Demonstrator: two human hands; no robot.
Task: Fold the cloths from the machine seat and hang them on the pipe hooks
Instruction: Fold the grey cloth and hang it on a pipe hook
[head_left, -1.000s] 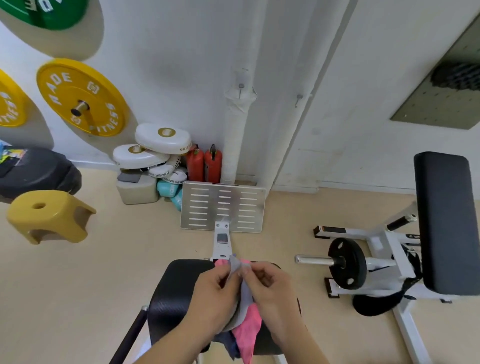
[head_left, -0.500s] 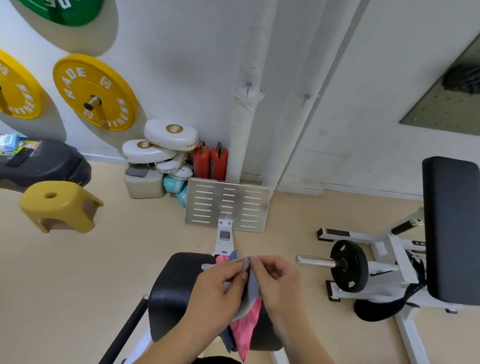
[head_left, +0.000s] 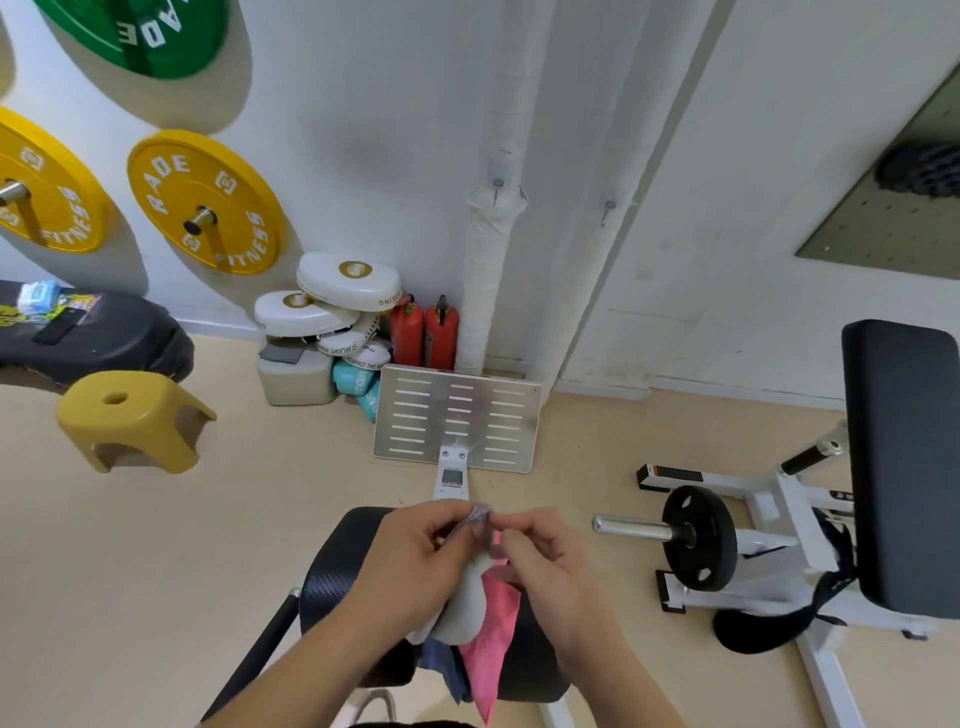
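Above the black machine seat (head_left: 332, 582), my left hand (head_left: 415, 566) and my right hand (head_left: 545, 561) pinch the top edge of a grey cloth (head_left: 467, 597), which hangs between them. A pink cloth (head_left: 493, 639) and a dark blue cloth (head_left: 447, 670) lie under it on the seat. Two white wrapped pipes run up the wall ahead. The left pipe carries a hook (head_left: 500, 184) and the right pipe a second hook (head_left: 609, 208). Both hooks are bare.
A slotted metal footplate (head_left: 457, 421) stands between the seat and the pipes, with two red extinguishers (head_left: 423, 332) behind it. A yellow stool (head_left: 132, 421) sits at left, a plate-loaded white machine (head_left: 727, 535) at right. Yellow weight plates (head_left: 205, 202) hang on the wall.
My hands have kept working the grey cloth's top edge, bringing it together at the fingertips. The view has tilted slightly, so the wall and the pipes sit lower in the frame.
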